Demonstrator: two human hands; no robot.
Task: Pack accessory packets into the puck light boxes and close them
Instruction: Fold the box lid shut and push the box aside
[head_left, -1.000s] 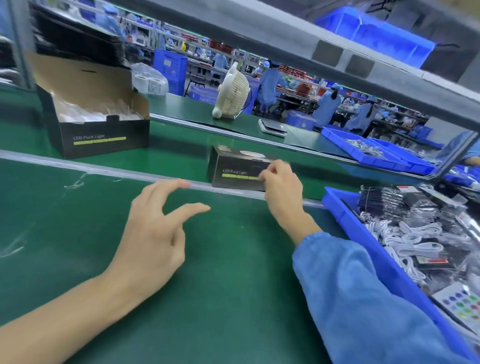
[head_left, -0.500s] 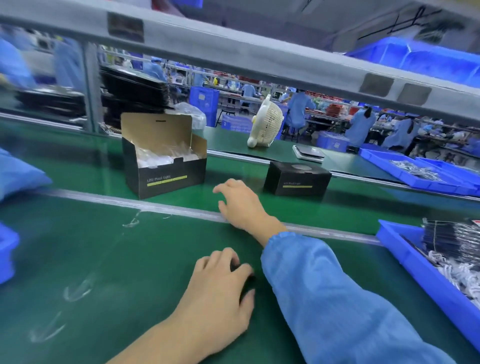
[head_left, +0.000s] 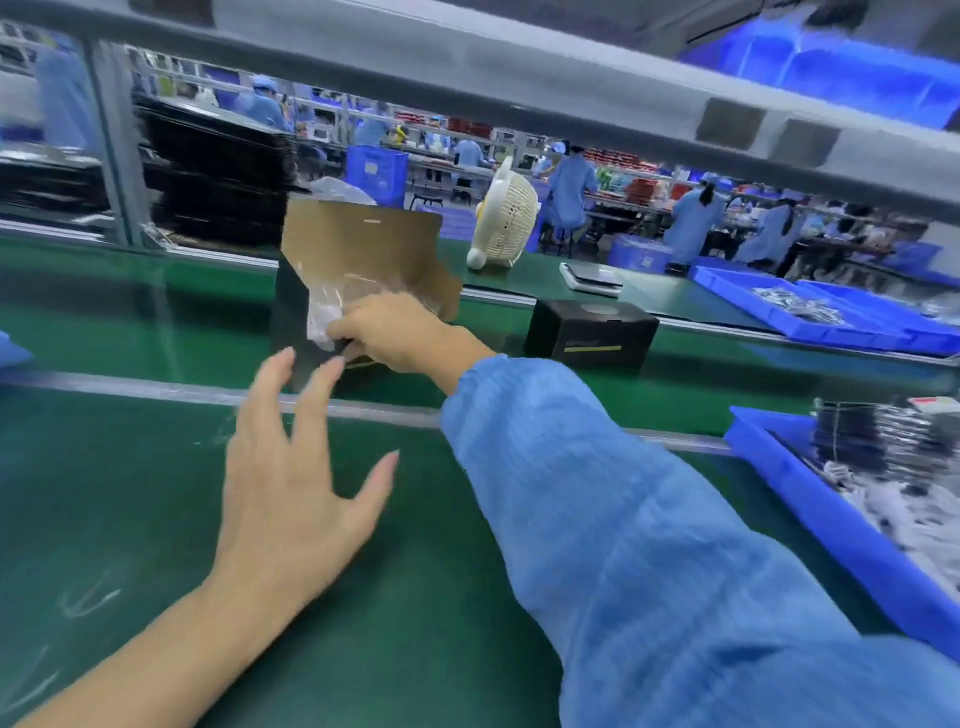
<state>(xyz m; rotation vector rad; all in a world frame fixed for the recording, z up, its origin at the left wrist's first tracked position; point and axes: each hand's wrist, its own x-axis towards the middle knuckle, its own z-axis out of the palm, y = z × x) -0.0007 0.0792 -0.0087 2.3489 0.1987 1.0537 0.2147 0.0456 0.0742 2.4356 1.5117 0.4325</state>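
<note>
Our left hand (head_left: 291, 499) hovers over the green mat (head_left: 130, 493), fingers straight and spread, holding nothing, its fingertips just short of the open box (head_left: 358, 244). That box stands on the belt (head_left: 208, 332) with its brown lid flap up; our right hand (head_left: 395, 332) grips its front edge, fingers curled by the clear plastic inside. Further right sits a closed box (head_left: 592, 330), then the blue bin (head_left: 831, 525) of packets (head_left: 883, 441).

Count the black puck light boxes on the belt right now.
2: an open box gripped by the right hand, and a closed box to its right. Others may be hidden.
</note>
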